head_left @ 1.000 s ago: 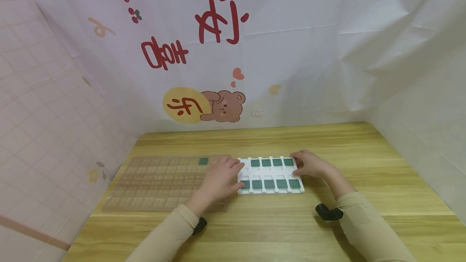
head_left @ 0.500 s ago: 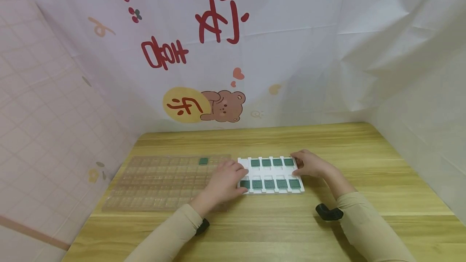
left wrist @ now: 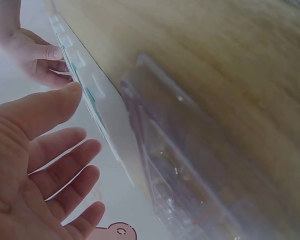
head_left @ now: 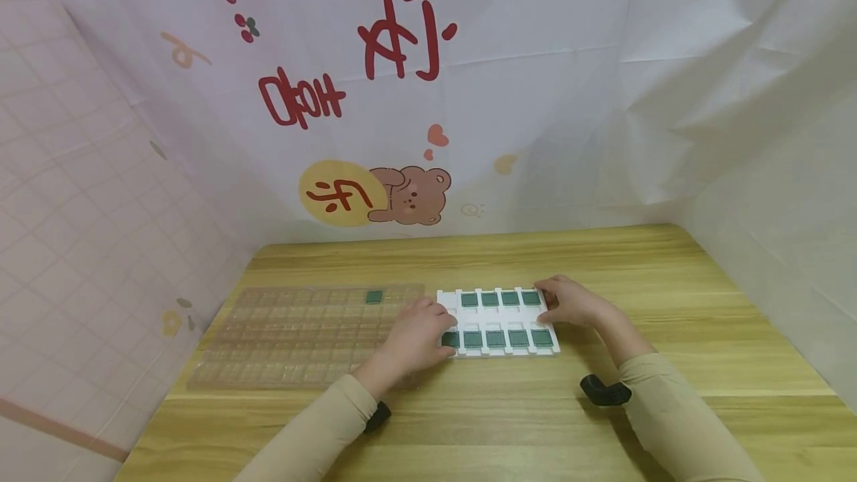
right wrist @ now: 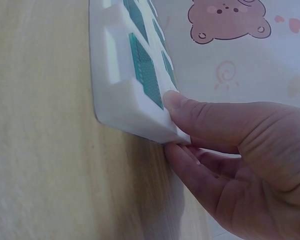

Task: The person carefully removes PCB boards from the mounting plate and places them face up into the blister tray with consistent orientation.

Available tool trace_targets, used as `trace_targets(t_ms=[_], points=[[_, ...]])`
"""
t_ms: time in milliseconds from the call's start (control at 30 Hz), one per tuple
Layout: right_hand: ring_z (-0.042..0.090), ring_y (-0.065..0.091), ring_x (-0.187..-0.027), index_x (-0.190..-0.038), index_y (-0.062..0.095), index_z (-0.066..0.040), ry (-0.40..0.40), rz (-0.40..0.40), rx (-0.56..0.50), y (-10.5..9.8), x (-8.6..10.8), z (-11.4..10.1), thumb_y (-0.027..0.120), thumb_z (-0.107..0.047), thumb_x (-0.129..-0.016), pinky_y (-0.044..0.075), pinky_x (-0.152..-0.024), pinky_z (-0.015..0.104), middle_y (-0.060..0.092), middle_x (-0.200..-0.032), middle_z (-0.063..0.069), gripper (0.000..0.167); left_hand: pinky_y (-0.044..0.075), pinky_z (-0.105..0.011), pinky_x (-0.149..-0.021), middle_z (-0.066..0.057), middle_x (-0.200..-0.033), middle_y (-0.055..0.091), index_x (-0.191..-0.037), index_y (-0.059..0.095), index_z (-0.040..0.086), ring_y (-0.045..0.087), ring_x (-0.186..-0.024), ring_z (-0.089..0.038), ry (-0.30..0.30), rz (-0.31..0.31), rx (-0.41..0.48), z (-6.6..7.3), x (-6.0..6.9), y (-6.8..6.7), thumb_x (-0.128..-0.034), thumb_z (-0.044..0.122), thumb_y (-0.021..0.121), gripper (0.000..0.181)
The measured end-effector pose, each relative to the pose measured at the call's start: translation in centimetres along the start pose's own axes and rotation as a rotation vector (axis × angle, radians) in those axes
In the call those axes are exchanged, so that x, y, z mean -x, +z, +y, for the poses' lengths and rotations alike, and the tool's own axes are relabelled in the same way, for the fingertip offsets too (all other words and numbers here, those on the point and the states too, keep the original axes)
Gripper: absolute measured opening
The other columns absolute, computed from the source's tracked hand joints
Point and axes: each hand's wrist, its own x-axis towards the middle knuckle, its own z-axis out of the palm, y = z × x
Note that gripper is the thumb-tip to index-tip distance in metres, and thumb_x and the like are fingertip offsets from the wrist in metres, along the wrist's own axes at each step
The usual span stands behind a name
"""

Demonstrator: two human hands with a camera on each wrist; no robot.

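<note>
The white tray lies on the table with green square chips in two rows; its far-left slot holds no chip. My left hand is over the tray's left end and hides part of it. In the left wrist view that hand has its fingers loosely spread, thumb tip beside the edge of the tray. My right hand pinches the right end of the tray. In the right wrist view the thumb of this hand presses the tray's corner from above, fingers below it.
Left of the white tray lies a transparent compartment tray, partly behind my left hand, with one green chip near its far edge. A printed curtain stands behind the table. Black straps or devices are at both wrists.
My left hand has shifted slightly right and toward me, over the left end of the white tray. My right hand and both trays have stayed in place.
</note>
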Motion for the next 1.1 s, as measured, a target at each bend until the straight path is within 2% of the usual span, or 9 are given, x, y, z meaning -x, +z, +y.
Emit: trace_targets(t_ms=[133, 333, 800, 1100], points=[[0.036, 0.058, -0.104, -0.136, 0.044, 0.017, -0.005, 0.003, 0.004, 0.0, 0.01, 0.01, 0.081, -0.012, -0.082, 0.048, -0.091, 0.05, 0.05, -0.121, 0.029, 0.072, 0.04, -0.037, -0.102, 0.002, -0.107, 0.068, -0.109, 0.073, 0.017, 0.054, -0.102, -0.017, -0.006, -0.001, 0.008, 0.0, -0.06, 0.24, -0.0799, 0.04, 0.081, 0.038], [0.037, 0.058, -0.104, -0.136, 0.044, 0.017, -0.005, 0.001, 0.004, -0.01, 0.02, 0.01, 0.081, -0.013, -0.082, 0.048, -0.092, 0.05, 0.051, -0.12, 0.028, 0.073, 0.046, -0.035, -0.09, 0.002, -0.105, 0.068, -0.107, 0.074, 0.016, 0.054, -0.099, -0.017, -0.021, -0.003, 0.036, 0.04, -0.14, 0.46, -0.0792, 0.039, 0.082, 0.037], [0.036, 0.058, -0.103, -0.136, 0.043, 0.019, -0.02, 0.006, 0.001, -0.04, 0.04, 0.05, 0.081, -0.012, -0.082, 0.049, -0.091, 0.049, 0.051, -0.119, 0.028, 0.072, 0.046, -0.032, -0.079, 0.003, -0.097, 0.067, -0.101, 0.074, 0.016, 0.053, -0.091, -0.015, -0.022, -0.026, 0.04, 0.07, -0.41, 0.41, -0.0774, 0.036, 0.084, 0.033], [0.033, 0.057, -0.102, -0.135, 0.044, 0.018, -0.031, 0.006, 0.01, 0.05, -0.09, 0.51, 0.081, -0.013, -0.082, 0.049, -0.089, 0.047, 0.052, -0.117, 0.026, 0.072, 0.046, -0.033, -0.077, 0.004, -0.094, 0.067, -0.099, 0.075, 0.016, 0.052, -0.088, -0.015, -0.029, -0.039, 0.042, 0.08, -0.56, 0.56, -0.0775, 0.036, 0.084, 0.031]])
